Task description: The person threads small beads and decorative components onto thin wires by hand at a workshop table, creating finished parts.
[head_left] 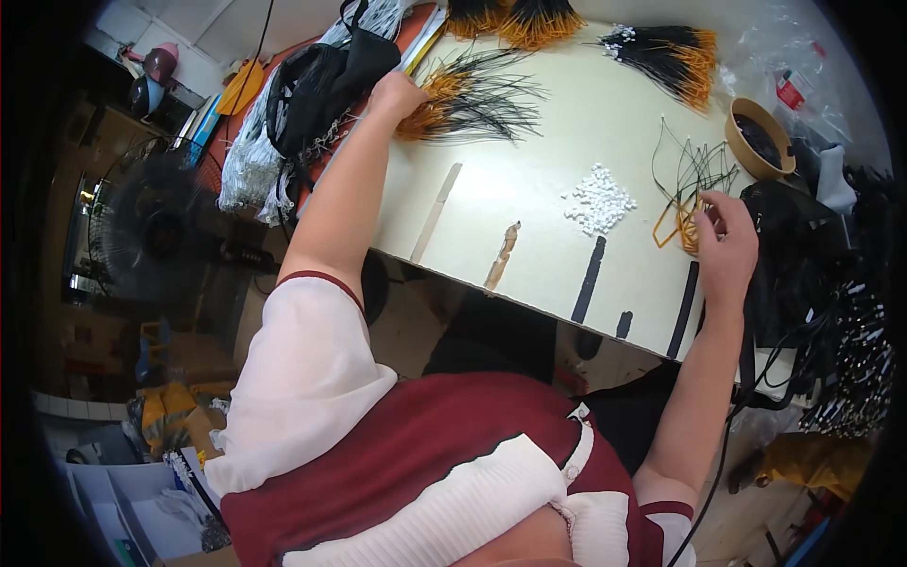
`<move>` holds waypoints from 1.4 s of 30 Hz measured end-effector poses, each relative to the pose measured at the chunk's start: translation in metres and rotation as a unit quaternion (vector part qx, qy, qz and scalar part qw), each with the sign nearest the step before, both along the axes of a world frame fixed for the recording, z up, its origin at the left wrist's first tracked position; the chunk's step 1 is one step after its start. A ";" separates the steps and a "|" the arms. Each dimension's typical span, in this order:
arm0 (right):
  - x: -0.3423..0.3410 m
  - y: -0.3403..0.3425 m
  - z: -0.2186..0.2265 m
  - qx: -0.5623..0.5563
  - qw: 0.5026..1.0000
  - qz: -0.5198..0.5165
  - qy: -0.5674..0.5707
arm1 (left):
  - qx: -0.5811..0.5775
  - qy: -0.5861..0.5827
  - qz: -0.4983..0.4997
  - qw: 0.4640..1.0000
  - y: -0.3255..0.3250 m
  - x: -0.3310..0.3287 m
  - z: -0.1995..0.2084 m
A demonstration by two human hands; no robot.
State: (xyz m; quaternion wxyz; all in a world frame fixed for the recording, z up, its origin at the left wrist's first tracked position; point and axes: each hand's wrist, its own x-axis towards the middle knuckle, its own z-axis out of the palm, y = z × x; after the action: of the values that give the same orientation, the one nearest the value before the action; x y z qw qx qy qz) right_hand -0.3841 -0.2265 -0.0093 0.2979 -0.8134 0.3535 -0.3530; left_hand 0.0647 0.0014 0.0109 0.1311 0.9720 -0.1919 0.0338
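My left hand point(397, 95) reaches to the back left of the pale table. Its fingers are curled down at the orange end of a spread bundle of black-and-orange cords point(468, 102); the fingertips are partly hidden. On the right, my right hand point(727, 241) is over a small loose pile of black-and-orange cords point(682, 213), its thumb and fingers bent but apart. Orange loops lie beside and under its fingertips, and no held thing shows between them. Between the two hands sits a heap of small white beads or pieces point(600, 199).
More cord bundles point(666, 61) lie along the back. A round tan bowl point(761, 139) with dark contents stands at the right, by clear plastic bags point(789, 66). Black bags and white strings point(255, 170) crowd the left, near a fan point(156, 227). Dark tape strips point(589, 279) mark the front edge.
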 end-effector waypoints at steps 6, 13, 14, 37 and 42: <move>0.002 0.000 -0.003 -0.152 0.986 0.026 0.070 | -0.382 0.401 -0.033 0.832 0.005 -0.006 0.032; -0.001 0.006 0.003 -0.173 0.983 0.030 0.055 | -0.688 0.548 -0.028 0.474 0.021 -0.051 0.028; -0.002 0.007 0.005 -0.168 0.985 0.041 0.006 | -0.730 0.546 -0.033 0.410 0.021 -0.076 0.031; -0.076 0.062 0.012 0.084 0.995 -0.020 -0.055 | -0.278 0.267 -0.474 0.792 -0.027 -0.310 -0.004; -0.095 0.057 -0.002 -0.016 0.994 -0.099 0.031 | -0.385 0.533 -0.296 0.693 -0.028 -0.315 -0.008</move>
State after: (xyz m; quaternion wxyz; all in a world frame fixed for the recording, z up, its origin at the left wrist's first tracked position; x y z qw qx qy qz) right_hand -0.4789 -0.1692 -0.0113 0.2367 -0.7898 0.4358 -0.3609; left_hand -0.2502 -0.0265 0.0028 0.5774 0.5843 -0.3376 -0.4595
